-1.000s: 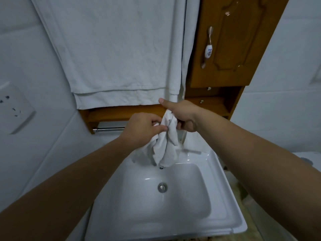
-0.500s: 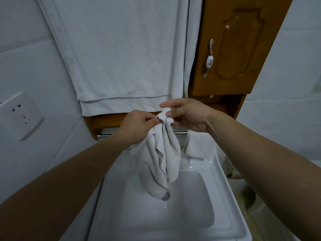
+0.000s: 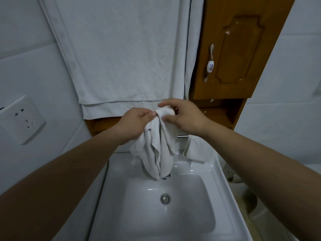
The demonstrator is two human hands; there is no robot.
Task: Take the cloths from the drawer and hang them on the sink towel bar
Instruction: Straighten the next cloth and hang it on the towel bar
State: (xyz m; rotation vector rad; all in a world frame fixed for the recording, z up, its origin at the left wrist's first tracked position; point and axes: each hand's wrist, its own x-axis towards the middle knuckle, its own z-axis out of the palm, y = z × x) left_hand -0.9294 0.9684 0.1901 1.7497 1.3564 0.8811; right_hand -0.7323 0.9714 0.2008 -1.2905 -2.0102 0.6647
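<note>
Where both hands meet, the small crumpled white cloth (image 3: pixel 156 150) hangs bunched above the glossy white ceramic sink (image 3: pixel 220 185), its top edge pinched by thumb and fingers of the left hand (image 3: pixel 135 122) and the right hand (image 3: pixel 184 117). Judged step: opening the cloth out. Next, the hands should draw apart along that edge, then drape it over the chrome towel bar (image 3: pixel 182 136) just behind.

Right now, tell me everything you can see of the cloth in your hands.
The cloth is small, off-white, terry-like, bunched into long vertical folds. The left hand and right hand pinch its top edge close together. It hangs limp above the back of the sink, lower end in front of the tap, not yet on the towel bar.
</note>
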